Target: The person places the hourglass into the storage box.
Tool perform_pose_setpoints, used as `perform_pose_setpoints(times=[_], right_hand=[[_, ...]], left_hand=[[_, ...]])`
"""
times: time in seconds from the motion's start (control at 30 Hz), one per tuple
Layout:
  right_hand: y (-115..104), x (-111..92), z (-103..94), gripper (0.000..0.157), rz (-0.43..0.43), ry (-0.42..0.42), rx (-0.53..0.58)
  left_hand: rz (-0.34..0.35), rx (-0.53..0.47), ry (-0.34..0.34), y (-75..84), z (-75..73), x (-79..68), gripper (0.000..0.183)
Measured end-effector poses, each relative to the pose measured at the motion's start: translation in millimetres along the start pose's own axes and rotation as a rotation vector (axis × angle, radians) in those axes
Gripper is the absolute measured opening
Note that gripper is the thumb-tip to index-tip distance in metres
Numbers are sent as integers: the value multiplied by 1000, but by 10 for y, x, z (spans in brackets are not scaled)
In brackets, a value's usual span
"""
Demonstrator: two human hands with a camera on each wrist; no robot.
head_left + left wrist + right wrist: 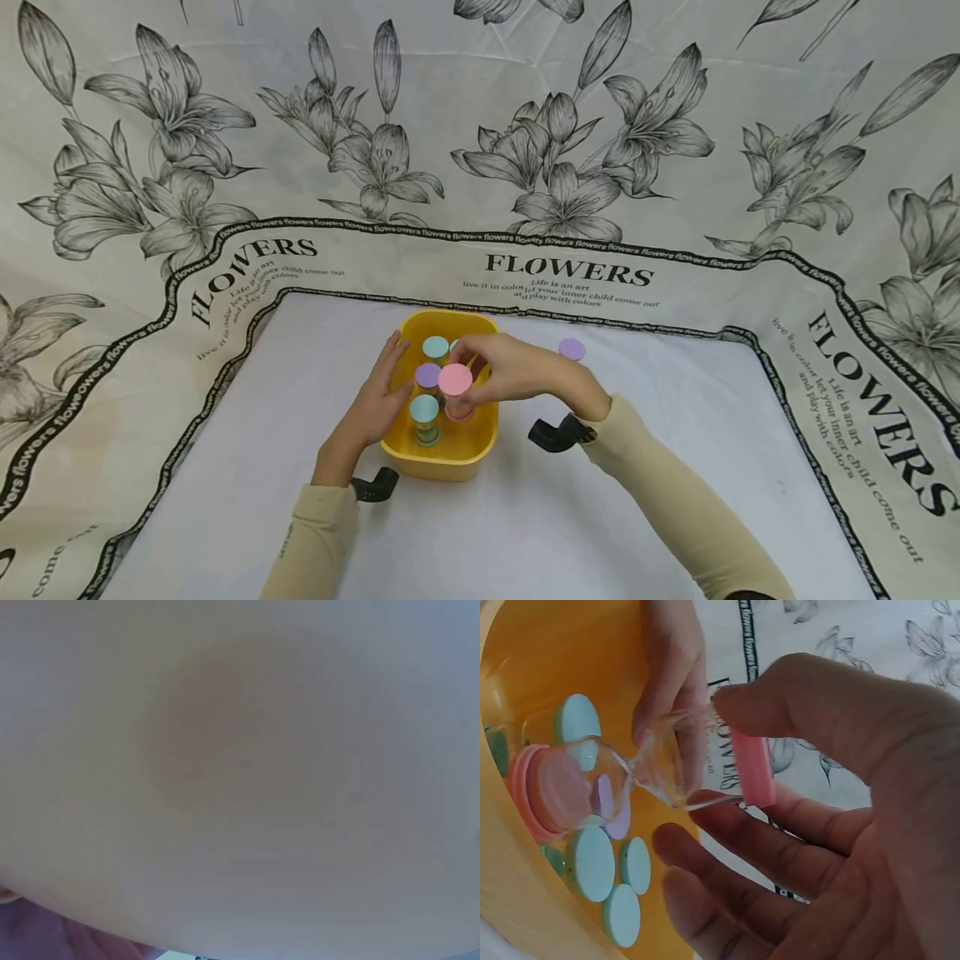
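Note:
A pink-capped hourglass (455, 382) is pinched near its upper end between the thumb and fingers of my right hand (513, 367). Its clear glass (664, 761) shows in the right wrist view, with the lower cap down inside the yellow bin (442, 468). My left hand (375, 400) rests on the bin's left rim, its fingers fairly straight and the thumb reaching inside. Around the held hourglass, a purple-capped hourglass (428, 375) and blue-capped hourglasses (424, 408) stand upright in the bin. The left wrist view is mostly blocked by a blurred pale surface.
Another purple-capped piece (572, 348) stands on the white tablecloth (480, 542), behind my right wrist and right of the bin. A floral cloth (562, 275) hangs behind and at the sides. Black wrist mounts (555, 435) stick out below both wrists.

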State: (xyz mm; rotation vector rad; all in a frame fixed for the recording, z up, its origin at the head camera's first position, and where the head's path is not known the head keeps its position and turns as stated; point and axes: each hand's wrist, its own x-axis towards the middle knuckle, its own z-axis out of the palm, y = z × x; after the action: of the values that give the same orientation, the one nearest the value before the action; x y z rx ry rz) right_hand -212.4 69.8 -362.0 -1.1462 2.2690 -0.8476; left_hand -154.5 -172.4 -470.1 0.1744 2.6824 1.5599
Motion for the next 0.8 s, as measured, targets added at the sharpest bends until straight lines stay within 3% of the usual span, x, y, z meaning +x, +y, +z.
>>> perform_pose_setpoints(times=[0.47, 0.8], right_hand=[[-17, 266, 70, 36, 42, -248, -170], [-4, 390, 139, 36, 63, -333, -235]], left_hand=[[10, -2, -3, -22, 0, 3, 67], [21, 0, -5, -27, -3, 10, 67]])
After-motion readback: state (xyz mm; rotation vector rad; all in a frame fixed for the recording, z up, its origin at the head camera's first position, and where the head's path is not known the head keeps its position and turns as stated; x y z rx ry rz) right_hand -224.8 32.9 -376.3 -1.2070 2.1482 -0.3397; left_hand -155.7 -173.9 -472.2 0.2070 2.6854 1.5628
